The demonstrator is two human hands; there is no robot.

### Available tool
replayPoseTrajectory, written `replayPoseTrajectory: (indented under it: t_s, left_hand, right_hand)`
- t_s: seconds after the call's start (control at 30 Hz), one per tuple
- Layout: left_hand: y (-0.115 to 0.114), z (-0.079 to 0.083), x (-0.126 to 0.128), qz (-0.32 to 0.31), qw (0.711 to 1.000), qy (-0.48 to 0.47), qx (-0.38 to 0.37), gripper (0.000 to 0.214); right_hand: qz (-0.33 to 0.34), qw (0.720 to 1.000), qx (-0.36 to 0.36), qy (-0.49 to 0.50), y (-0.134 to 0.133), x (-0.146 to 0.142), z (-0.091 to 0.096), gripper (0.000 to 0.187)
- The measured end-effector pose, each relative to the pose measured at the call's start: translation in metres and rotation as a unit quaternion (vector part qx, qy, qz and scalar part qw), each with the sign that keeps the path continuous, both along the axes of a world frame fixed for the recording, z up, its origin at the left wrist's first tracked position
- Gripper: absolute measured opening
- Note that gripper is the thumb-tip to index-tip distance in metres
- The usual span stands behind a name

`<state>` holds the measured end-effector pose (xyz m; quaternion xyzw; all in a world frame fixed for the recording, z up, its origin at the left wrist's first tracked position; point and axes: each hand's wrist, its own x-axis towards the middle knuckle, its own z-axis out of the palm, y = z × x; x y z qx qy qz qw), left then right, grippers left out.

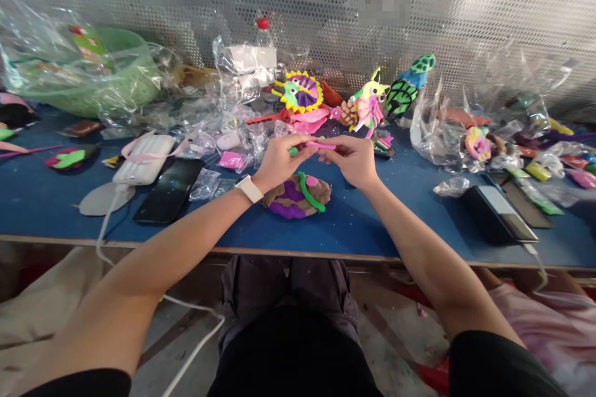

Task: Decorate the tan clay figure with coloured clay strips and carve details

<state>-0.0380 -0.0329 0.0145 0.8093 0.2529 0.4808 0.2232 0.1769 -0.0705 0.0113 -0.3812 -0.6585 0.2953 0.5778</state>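
Note:
Both my hands meet above the blue table [372, 223], pinching a thin pink clay strip [321, 145] between them. My left hand [278, 161] grips its left end, where a bit of green clay also shows, and a white watch sits on that wrist. My right hand [352, 160] grips the right end. Just below them lies a brown and purple clay lump [291, 198] with a green clay strip and a pink dot on top.
Finished clay figures [367, 102] stand at the back by a perforated metal wall. A black phone [168, 190] and a white power bank [143, 159] with a cable lie at left, another dark device [498, 214] at right. Plastic bags [447, 130], a green basket [116, 74] and clay scraps crowd the table.

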Motion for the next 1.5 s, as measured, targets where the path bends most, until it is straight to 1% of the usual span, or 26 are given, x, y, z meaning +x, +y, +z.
replayPoseTrajectory:
  t_s: [0.07,0.17,0.27,0.37,0.43,0.57,0.67,0.73,0.87,1.0,1.1,1.2,1.33,1.5]
  left_hand:
    - [0.001,-0.001,0.001,-0.009,1.000,-0.007,-0.022,0.062]
    - [0.001,-0.002,0.004,-0.022,0.998,-0.038,-0.052,0.061]
    - [-0.001,-0.001,0.006,-0.056,0.993,-0.065,-0.084,0.060]
    - [-0.002,-0.001,0.006,-0.084,0.988,-0.075,-0.103,0.059]
    - [-0.002,-0.001,0.006,-0.084,0.988,-0.080,-0.105,0.058]
    - [0.000,0.000,0.005,-0.084,0.985,-0.089,-0.119,0.056]
    - [0.001,0.000,0.004,-0.086,0.986,-0.080,-0.121,0.059]
    - [0.001,0.001,0.004,-0.073,0.989,-0.066,-0.106,0.058]
    - [0.001,0.000,0.003,-0.046,0.997,-0.036,-0.048,0.047]
    - [0.004,-0.002,0.002,-0.020,1.000,0.002,0.023,0.034]
    - [0.006,-0.005,0.001,0.002,0.997,0.030,0.069,0.024]
    - [0.007,-0.007,0.000,0.020,0.994,0.058,0.094,0.017]
    - [0.008,-0.008,0.001,0.038,0.988,0.082,0.122,0.016]
    - [0.007,-0.010,0.002,0.048,0.984,0.114,0.131,0.024]
  right_hand:
    - [-0.018,0.999,0.014,-0.022,-0.002,0.001,0.002,0.040]
    - [-0.077,0.995,0.043,-0.056,-0.005,0.003,0.005,0.039]
    - [-0.110,0.989,0.072,-0.072,-0.007,0.005,0.009,0.034]
    - [-0.093,0.989,0.091,-0.065,-0.009,0.005,0.011,0.028]
    - [-0.083,0.990,0.092,-0.061,-0.009,0.005,0.011,0.028]
    - [-0.081,0.992,0.076,-0.067,-0.008,0.004,0.008,0.036]
    - [-0.077,0.994,0.066,-0.047,-0.005,0.004,0.005,0.039]
    - [-0.079,0.994,0.060,-0.038,-0.004,0.004,0.005,0.039]
    - [-0.060,0.997,0.046,-0.035,-0.003,0.005,0.008,0.038]
    - [-0.048,0.995,0.045,-0.077,-0.004,0.005,0.009,0.036]
    - [-0.044,0.994,0.049,-0.089,-0.004,0.004,0.008,0.029]
    - [-0.042,0.993,0.060,-0.096,-0.003,0.005,0.007,0.020]
    - [-0.048,0.987,0.079,-0.131,-0.001,0.007,0.007,0.015]
    - [-0.090,0.975,0.095,-0.179,0.001,0.008,0.004,0.019]
